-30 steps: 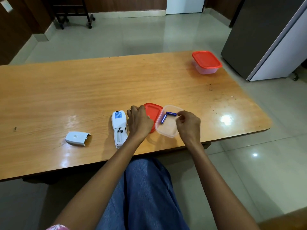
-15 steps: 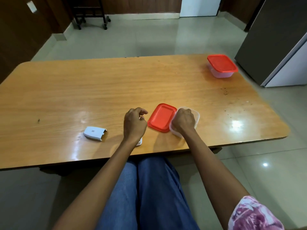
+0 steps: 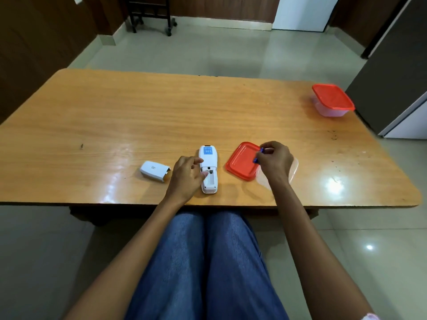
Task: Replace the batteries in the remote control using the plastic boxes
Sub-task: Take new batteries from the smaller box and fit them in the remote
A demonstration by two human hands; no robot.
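Right hand pinches blue batteries; remote lies frame-left, long axis vertical; left hand steadies it, fingers loosely curled.

left hand rests loosely curled; right hand pinched closed.

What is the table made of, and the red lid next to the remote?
The table looks like wood or a wood-look sheet with a glossy coat: grain lines run along it and lights glare off it. The red lid looks like smooth plastic: thin, evenly coloured, with a moulded raised rim.
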